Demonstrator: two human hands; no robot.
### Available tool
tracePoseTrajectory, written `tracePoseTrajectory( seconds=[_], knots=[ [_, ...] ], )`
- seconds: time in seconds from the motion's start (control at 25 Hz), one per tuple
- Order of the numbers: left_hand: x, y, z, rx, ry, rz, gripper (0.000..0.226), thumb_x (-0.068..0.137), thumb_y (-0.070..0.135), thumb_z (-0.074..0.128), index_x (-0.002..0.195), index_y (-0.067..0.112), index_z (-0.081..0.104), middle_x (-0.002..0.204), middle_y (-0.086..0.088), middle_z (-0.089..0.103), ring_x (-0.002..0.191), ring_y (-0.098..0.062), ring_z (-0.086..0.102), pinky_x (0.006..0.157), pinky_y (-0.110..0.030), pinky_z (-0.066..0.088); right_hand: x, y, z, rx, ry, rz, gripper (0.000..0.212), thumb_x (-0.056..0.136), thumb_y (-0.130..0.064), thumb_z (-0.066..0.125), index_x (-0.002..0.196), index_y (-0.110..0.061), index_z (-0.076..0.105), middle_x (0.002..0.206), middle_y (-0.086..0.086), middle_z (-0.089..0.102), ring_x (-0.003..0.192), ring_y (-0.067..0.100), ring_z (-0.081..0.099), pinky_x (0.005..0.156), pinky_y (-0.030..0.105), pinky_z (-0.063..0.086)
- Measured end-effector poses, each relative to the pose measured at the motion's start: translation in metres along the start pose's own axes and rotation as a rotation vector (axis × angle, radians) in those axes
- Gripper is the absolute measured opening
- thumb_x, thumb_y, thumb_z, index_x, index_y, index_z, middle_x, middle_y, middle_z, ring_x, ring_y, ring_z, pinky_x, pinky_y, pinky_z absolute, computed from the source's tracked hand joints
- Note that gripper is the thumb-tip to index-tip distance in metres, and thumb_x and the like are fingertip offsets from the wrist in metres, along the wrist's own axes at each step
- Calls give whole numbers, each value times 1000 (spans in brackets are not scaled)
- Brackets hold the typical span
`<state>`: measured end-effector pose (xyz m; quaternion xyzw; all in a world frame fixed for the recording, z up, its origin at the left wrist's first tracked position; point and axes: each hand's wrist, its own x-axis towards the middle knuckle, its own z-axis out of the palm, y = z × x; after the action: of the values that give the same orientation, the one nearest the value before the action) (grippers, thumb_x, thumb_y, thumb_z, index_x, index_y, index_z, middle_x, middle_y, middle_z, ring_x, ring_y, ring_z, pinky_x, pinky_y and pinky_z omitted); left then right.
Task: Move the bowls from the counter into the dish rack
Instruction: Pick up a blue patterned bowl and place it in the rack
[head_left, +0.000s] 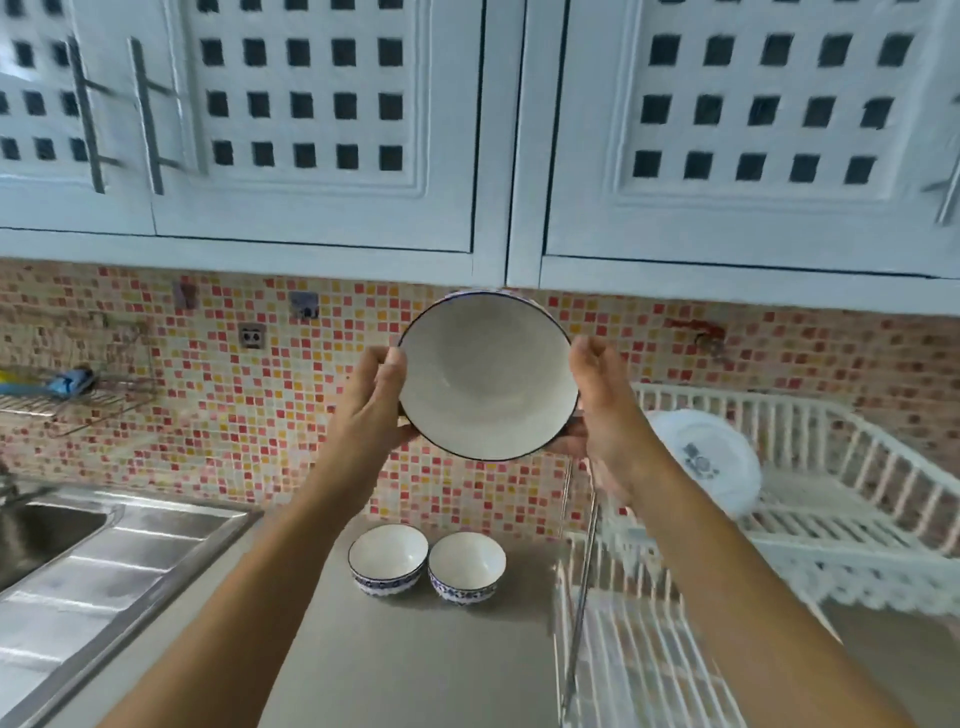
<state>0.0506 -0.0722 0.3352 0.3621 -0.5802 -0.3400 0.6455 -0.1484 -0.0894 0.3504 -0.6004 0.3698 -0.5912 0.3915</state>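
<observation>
Both hands hold a white bowl (488, 376) with a dark blue rim up in the air, tilted so its inside faces me. My left hand (371, 402) grips its left edge and my right hand (605, 410) grips its right edge. Below, on the grey counter (415, 665), two smaller white bowls with blue patterned sides stand side by side: the left bowl (388, 557) and the right bowl (466, 565). The white plastic dish rack (852, 525) stands at the right, lower than the held bowl.
A white plate (706, 457) with a blue motif leans inside the rack. A steel sink and drainboard (104, 561) lie at the left. A wire shelf (67, 397) hangs on the tiled wall. White cabinets (467, 130) hang overhead.
</observation>
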Motion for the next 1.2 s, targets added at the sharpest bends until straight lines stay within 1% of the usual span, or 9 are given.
tracePoseTrajectory(
  seconds=[0.08, 0.2, 0.28, 0.44, 0.6, 0.76, 0.96, 1.12, 1.2],
  knots=[
    [2, 19, 27, 28, -72, 40, 24, 82, 63, 29, 95, 54, 48, 126, -2, 52, 116, -19, 55, 81, -24, 52, -4, -25, -35, 25, 10, -41, 8, 94, -48, 42, 91, -43, 47, 104, -11, 59, 93, 22, 66, 71, 45, 60],
    [10, 28, 68, 71, -178, 82, 69, 75, 69, 23, 119, 23, 51, 127, -11, 56, 116, -15, 57, 81, -15, 51, -10, -42, -91, 60, 2, -128, 5, 92, -35, 53, 90, -38, 55, 87, -14, 65, 79, 21, 66, 65, 42, 59],
    [14, 32, 104, 83, -258, 84, 81, 76, 79, 21, 121, 17, 49, 123, -11, 57, 111, -13, 58, 88, -19, 47, -18, -46, -135, 38, -16, -196, 14, 82, -39, 64, 96, -39, 61, 95, -13, 66, 84, 19, 65, 61, 33, 57],
    [19, 33, 184, 207, -421, 87, 70, 65, 80, 33, 111, 28, 42, 109, 2, 57, 106, -16, 59, 98, -38, 46, -32, -49, -230, -101, -45, -286, 59, 59, -60, 78, 111, -38, 60, 119, -16, 63, 103, 8, 64, 75, 26, 57],
    [25, 25, 261, 327, -681, 156, 82, 65, 67, 58, 134, 31, 34, 118, 11, 63, 104, -5, 65, 89, -24, 53, -38, -50, -312, -293, -80, -332, 59, 75, -27, 76, 128, -19, 51, 128, -20, 59, 119, 5, 57, 90, 22, 52],
    [45, 6, 313, 438, -823, 122, 102, 61, 56, 78, 145, 38, 22, 135, 6, 52, 119, -13, 58, 103, -38, 48, -31, -44, -371, -429, -172, -262, 83, 62, -32, 83, 136, -28, 45, 136, -19, 51, 128, 4, 49, 102, 34, 47],
    [61, -13, 350, 809, -942, 78, 106, 67, 44, 80, 148, 37, 12, 141, 1, 44, 120, -19, 54, 106, -36, 44, 1, -16, -404, -793, -298, -133, 108, 59, -37, 86, 144, -40, 20, 152, -13, 24, 139, 8, 32, 112, 31, 35],
    [69, -33, 372, 1093, -940, 35, 111, 70, 53, 74, 152, 27, 3, 155, 0, 29, 134, -23, 39, 114, -37, 32, 29, 22, -413, -1030, -393, 6, 119, 57, -47, 85, 146, -40, 6, 155, -11, 21, 141, 12, 26, 116, 47, 28],
    [69, -43, 384, 1210, -967, -10, 114, 70, 55, 72, 152, 24, -2, 156, -2, 28, 136, -25, 37, 113, -38, 32, 34, 35, -415, -1101, -454, 47, 118, 62, -44, 82, 147, -39, 1, 155, -12, 20, 142, 12, 24, 117, 46, 25]
  ],
)
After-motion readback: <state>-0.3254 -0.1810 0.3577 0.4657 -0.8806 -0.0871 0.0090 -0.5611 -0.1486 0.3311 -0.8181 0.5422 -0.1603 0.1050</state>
